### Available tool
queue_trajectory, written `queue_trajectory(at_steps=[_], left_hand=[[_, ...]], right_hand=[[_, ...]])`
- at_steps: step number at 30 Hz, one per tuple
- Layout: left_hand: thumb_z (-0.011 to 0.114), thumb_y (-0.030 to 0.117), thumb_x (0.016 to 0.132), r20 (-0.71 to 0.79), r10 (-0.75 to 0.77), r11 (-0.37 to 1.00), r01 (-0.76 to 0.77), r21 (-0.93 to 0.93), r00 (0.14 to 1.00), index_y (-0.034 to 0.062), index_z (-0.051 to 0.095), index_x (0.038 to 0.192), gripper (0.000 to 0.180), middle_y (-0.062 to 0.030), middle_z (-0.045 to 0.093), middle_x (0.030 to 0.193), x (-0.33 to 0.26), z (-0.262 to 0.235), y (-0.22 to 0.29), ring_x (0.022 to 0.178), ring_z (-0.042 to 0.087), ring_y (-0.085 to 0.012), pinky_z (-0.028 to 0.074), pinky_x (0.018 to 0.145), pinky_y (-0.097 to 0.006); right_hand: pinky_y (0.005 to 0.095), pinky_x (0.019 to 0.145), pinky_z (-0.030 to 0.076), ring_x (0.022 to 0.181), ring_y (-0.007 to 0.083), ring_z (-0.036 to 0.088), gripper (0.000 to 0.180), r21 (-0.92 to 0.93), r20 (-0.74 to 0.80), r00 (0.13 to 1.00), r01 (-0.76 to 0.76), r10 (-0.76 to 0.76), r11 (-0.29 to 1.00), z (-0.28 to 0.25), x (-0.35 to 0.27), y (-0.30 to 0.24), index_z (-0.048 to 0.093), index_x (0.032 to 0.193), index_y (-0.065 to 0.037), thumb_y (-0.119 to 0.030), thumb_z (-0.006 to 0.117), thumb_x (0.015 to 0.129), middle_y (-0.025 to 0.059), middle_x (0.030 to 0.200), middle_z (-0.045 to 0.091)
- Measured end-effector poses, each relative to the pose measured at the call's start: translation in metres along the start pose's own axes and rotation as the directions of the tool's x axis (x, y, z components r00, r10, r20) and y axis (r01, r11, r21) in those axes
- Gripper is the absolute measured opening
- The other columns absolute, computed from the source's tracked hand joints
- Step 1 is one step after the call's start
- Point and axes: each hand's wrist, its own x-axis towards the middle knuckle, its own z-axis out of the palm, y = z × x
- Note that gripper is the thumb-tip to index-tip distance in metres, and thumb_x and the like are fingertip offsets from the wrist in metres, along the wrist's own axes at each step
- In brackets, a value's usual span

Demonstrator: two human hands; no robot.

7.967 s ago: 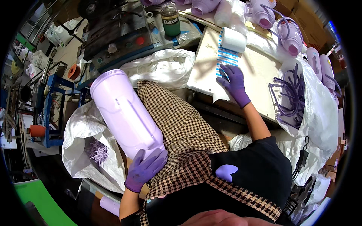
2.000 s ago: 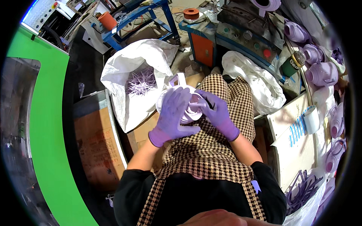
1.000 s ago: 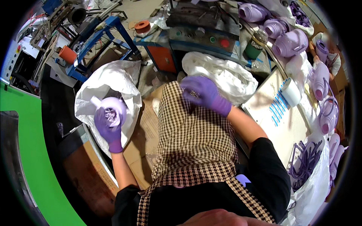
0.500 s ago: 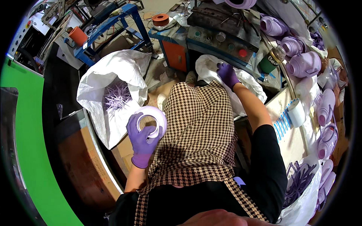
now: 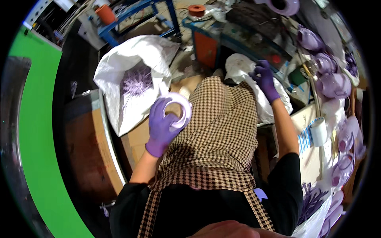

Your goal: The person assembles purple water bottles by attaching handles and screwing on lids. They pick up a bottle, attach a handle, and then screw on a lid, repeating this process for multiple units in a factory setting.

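Lilac round-mouthed piece (image 5: 186,112) looks mid-work at centre frame, left hand (image 5: 159,127) clamped on its rim, right hand (image 5: 266,79) curled by white bag (image 5: 278,102), upper right, hold unclear; shavings (image 5: 137,82) lie upper left, right-edge vessels' (image 5: 334,86) finish untold.

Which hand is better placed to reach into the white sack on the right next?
Probably the right hand: it is by the right sack, though I can't tell if its curled fingers hold anything. The left hand grips the lilac ring, nearer the scrap sack.
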Motion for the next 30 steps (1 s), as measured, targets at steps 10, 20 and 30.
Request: queue_trajectory(at_steps=[10,20,30], left_hand=[[0.091,0.027,0.065,0.002,0.019,0.987,-0.019,-0.160,1.000,0.0034,0.047,0.143,0.092,-0.0122,0.065,0.124,0.025,0.003,0.009,0.116,0.060,-0.0371,0.043,0.106,-0.049],[0.078,0.013,0.068,-0.009,0.197,0.967,-0.196,-0.165,0.980,0.0024,0.049,0.141,0.080,-0.0200,0.061,0.134,0.024,0.015,0.020,0.120,0.060,-0.0420,0.039,0.111,-0.060],[0.080,0.017,0.066,0.066,0.196,0.970,-0.184,-0.156,0.978,0.0010,0.051,0.139,0.080,-0.0192,0.056,0.141,0.016,0.023,0.025,0.127,0.055,-0.0409,0.033,0.115,-0.059]], right_hand=[[0.0365,0.094,0.056,0.108,0.0298,0.071,0.033,0.805,0.195,0.975,-0.096,-0.108,0.586,-0.016,0.018,-0.283,0.074,0.116,-0.002,-0.006,0.077,0.083,0.0166,0.122,0.072],[0.0399,0.061,0.052,0.072,0.0315,0.066,0.017,0.246,0.266,0.964,-0.078,0.010,0.966,0.008,0.009,-0.304,0.070,0.093,-0.009,-0.007,0.071,0.076,0.0078,0.083,0.064],[0.0443,0.074,0.052,0.090,0.0374,0.063,0.033,0.378,0.439,0.880,0.005,-0.184,0.926,-0.004,-0.008,-0.287,0.061,0.110,-0.003,-0.002,0.067,0.077,0.0167,0.101,0.061]])
